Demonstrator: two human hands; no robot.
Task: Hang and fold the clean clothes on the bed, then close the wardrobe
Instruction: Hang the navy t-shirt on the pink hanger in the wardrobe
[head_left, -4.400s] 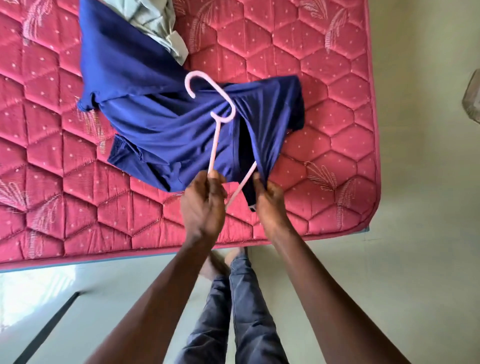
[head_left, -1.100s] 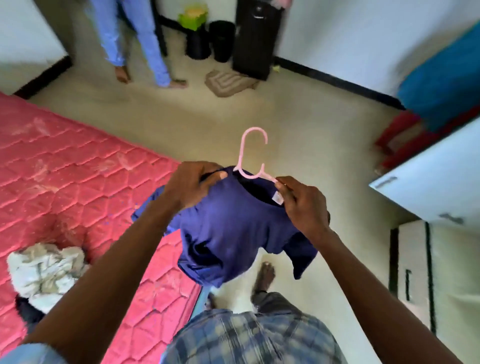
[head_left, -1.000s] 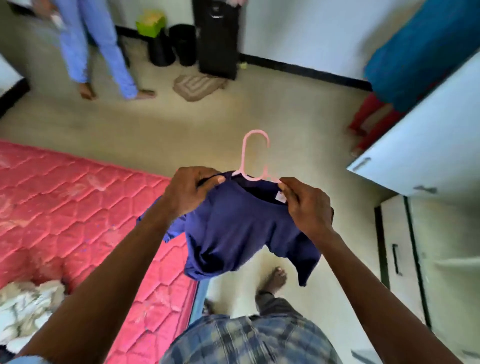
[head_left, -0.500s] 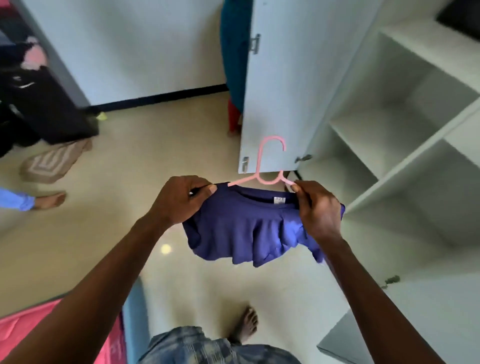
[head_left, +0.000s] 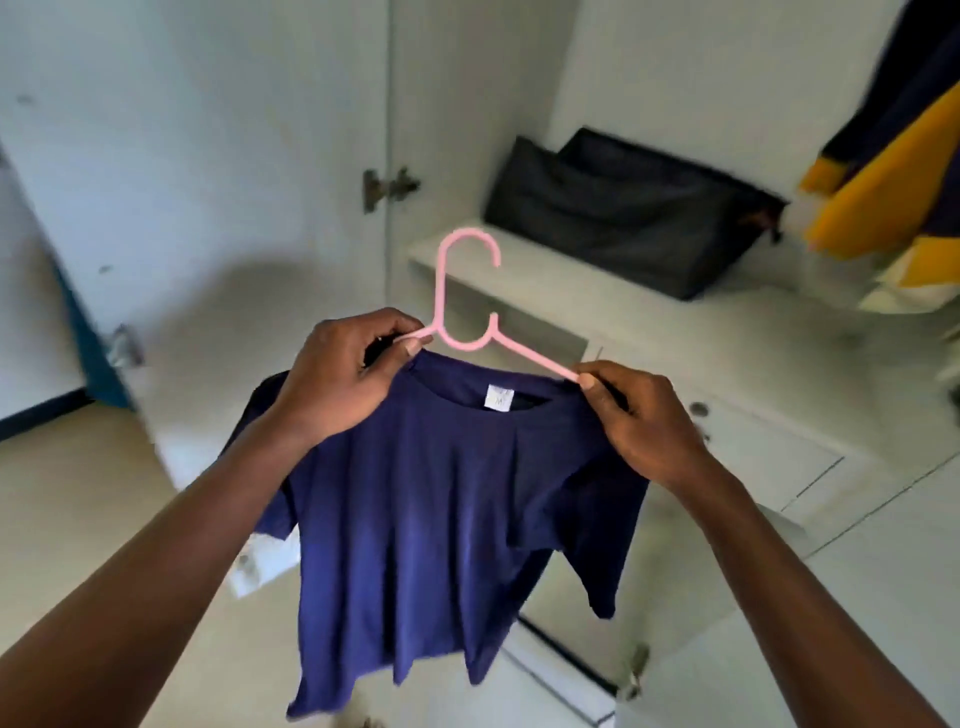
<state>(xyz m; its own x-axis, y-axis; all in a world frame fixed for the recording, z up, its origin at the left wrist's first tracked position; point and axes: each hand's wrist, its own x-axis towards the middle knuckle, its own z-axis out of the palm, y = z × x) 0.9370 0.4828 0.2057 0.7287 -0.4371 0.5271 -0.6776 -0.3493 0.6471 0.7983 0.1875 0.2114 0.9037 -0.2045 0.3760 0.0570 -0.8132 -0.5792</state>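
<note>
A navy blue T-shirt (head_left: 441, 509) hangs on a pink plastic hanger (head_left: 467, 306) in front of the open white wardrobe (head_left: 675, 322). My left hand (head_left: 343, 384) pinches the hanger's left arm together with the shirt's shoulder. My right hand (head_left: 639, 421) pinches the right arm and the other shoulder. The hook points up, level with the wardrobe shelf. The shirt's white neck label faces me. The bed is out of view.
A dark fabric bag (head_left: 623, 208) lies on the wardrobe shelf. Yellow and navy garments (head_left: 893, 171) hang at the upper right. The open wardrobe door (head_left: 208, 182) stands at left, drawers (head_left: 737, 447) below the shelf, beige floor underneath.
I have turned from the bed to the wardrobe and raised the shirt on its hanger. The view has lifted to the shelf with the dark bag and the hanging clothes.
</note>
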